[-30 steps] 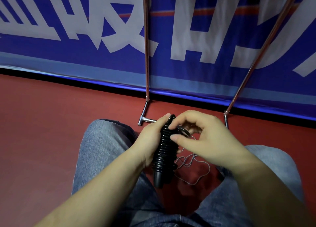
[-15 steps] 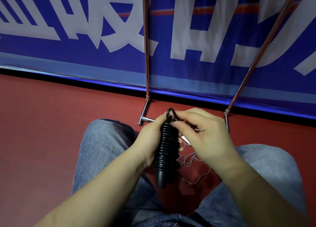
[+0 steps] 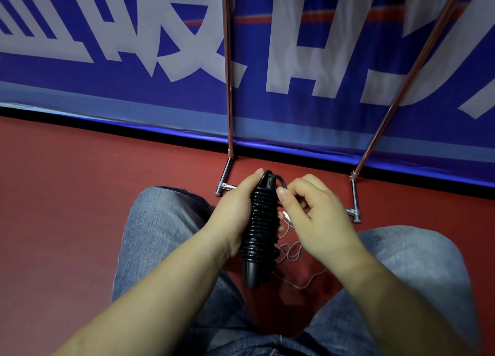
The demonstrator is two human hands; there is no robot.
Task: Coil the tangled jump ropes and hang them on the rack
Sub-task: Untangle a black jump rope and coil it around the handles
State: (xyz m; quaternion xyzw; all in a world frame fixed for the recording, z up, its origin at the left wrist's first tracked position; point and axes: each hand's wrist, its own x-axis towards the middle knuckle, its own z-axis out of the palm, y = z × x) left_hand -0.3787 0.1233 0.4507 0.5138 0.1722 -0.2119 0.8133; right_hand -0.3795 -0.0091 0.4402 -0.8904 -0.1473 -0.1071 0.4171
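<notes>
From the head view, we hold the black jump rope (image 3: pixel 261 227) upright between our knees, its cord wound in tight turns around the handles, the bare handle end poking out below the coils. Our left hand (image 3: pixel 235 216) wraps the bundle from the left side, fingers curled behind it and thumb lying up along the top, so that grip is clenched around the coil. Our right hand (image 3: pixel 316 221) sits just to the right of the bundle, touching its upper part, thumb and forefinger pinching the loose black loop of cord at the top. A thin pale cord (image 3: pixel 294 251) lies tangled on the red floor (image 3: pixel 67 208) beneath our right hand. Ahead, the chrome feet of the rack (image 3: pixel 229 130) rest on the floor close beyond our hands, its two poles rising against the blue banner (image 3: pixel 308 60). Open floor spreads to the left; our jeans-clad knees (image 3: pixel 160 227) flank the bundle on both sides. Both forearms reach forward, converging at the rope.
</notes>
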